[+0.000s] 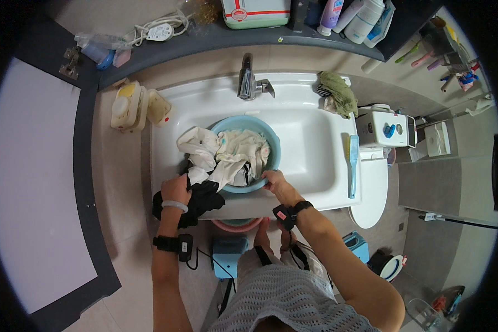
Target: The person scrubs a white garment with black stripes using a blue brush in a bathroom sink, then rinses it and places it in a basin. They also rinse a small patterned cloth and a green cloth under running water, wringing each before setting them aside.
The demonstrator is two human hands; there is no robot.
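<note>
A light blue basin (pixel 277 145) sits in the white sink, heaped with white clothes (pixel 242 148) that spill over its left side. My right hand (pixel 277 185) grips the basin's near right rim, thumb and fingers around the edge. At the sink's left front, my left hand (pixel 175 191) is closed on a black garment (pixel 206 200), which lies bunched on the counter and hangs over its front edge. Part of the white cloth lies right beside that hand, and its fingertips are partly hidden by the fabric.
A chrome faucet (pixel 249 82) stands behind the basin. A green cloth (pixel 340 94) and a blue-handled brush (pixel 353 166) lie along the sink's right edge. Plastic jugs (pixel 128 108) stand to the left. Below the counter are a pink basin (pixel 237 226) and a blue stool (pixel 229 260).
</note>
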